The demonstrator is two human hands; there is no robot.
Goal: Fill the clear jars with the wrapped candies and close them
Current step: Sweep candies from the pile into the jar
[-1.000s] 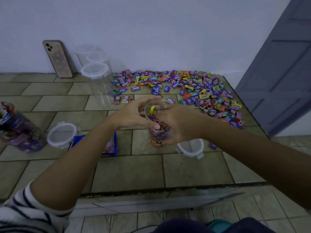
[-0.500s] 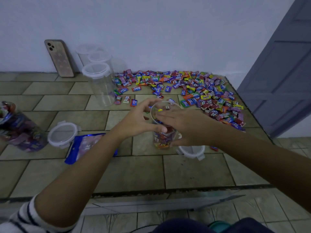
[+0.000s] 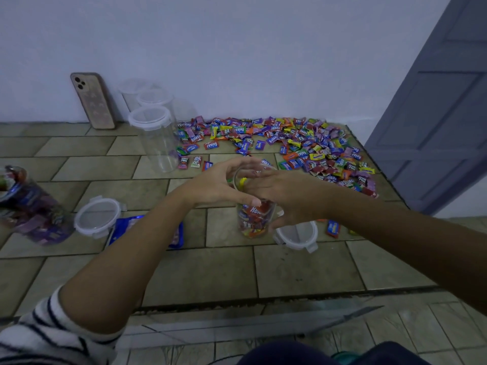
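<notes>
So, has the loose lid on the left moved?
No. The loose lid still lies against the blue packet, across the same floor seam.

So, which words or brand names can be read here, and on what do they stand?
"Relax": red candy wrapper on the tiles, and several like it.
"Rela": red wrapper inside the jar; the rest is hidden.
Other wrappers and the blue bag: too blurred to read.

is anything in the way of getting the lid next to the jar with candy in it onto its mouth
Yes: the right hand lies across the jar's mouth and the left hand holds its rim. The lid lies just right of the jar's base, with nothing else between them.
</notes>
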